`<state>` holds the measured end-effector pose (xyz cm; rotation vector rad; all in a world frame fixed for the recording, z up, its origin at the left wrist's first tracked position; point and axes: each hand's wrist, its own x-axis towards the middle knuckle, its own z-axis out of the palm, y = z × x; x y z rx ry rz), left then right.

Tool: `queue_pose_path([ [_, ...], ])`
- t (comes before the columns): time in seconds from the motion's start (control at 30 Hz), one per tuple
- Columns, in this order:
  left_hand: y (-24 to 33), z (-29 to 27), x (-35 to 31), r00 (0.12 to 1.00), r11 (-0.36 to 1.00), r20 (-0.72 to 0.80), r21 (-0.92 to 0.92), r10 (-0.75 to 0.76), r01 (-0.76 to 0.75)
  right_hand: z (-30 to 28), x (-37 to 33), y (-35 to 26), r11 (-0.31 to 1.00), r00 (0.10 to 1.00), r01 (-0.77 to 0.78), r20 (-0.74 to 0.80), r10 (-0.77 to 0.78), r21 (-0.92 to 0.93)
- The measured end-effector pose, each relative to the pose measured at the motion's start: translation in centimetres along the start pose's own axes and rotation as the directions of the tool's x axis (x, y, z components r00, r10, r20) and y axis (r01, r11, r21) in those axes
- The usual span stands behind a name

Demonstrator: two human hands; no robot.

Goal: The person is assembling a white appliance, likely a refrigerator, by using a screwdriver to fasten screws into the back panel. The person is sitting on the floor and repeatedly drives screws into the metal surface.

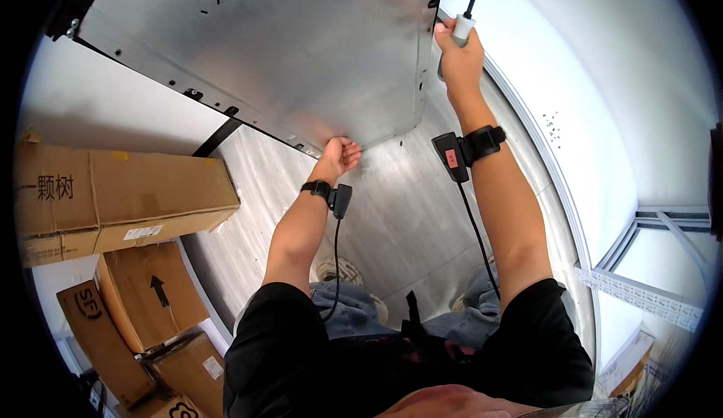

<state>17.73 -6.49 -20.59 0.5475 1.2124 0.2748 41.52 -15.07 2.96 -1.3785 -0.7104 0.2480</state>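
Note:
A large silvery metal panel point(301, 49) with small slots and black fittings along its edges fills the upper middle. My right hand point(461, 60) is wrapped round a screwdriver point(464, 26) with a grey handle, beside the panel's right edge. Its dark shaft points up and its tip is cut off by the picture's top. At the panel's near lower corner is my left hand point(341, 156), fingers curled in. Whether that hand touches the panel, or has something small in its fingers, I cannot tell.
Cardboard boxes point(151, 192) are stacked at the left. A white surface point(557, 102) with small dark bits point(552, 128) on it runs along the right, near a metal frame point(640, 294). Cables hang from the black devices point(452, 157) on my wrists. Below is a pale wood-look floor point(407, 215).

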Motion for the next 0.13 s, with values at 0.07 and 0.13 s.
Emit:
queue_pose_path([
  [0.07,1.2,1.0,-1.8,0.999,0.999,0.043,-0.051,-0.006,0.009,-0.2,0.8,-1.9,0.993,0.994,0.113,-0.001,-0.113,0.037],
  [0.13,2.5,1.7,-3.1,0.996,0.997,0.084,-0.079,0.007,-0.001,-0.2,1.6,-4.1,0.979,0.985,0.164,0.028,-0.169,0.125],
])
